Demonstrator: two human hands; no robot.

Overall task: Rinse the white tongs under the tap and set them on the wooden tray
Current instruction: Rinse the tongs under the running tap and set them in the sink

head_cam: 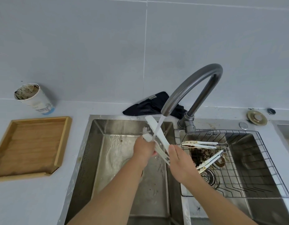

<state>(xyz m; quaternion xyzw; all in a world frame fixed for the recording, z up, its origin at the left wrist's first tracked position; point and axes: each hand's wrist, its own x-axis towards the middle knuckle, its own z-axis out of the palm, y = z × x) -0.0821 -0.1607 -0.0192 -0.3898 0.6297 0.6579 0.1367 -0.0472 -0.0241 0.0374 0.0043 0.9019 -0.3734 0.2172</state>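
Observation:
Water runs from the grey curved tap (194, 82) onto a pair of white tongs (157, 132) held over the left sink basin (98, 143). The tongs' two arms are spread apart, tips pointing up and away. My left hand (143, 150) grips the lower left arm of the tongs. My right hand (179, 161) holds the tongs near their hinge end, fingers curled around them from the right. The wooden tray (32, 145) lies on the counter to the left of the sink, with nothing in it.
Two more stained white tongs (200, 144) (210, 161) lie in a wire basket (254, 168) over the right basin. A dirty paper cup (33, 98) stands behind the tray. A dark cloth (150, 104) lies behind the sink. A brass drain plug (257, 118) sits at the back right.

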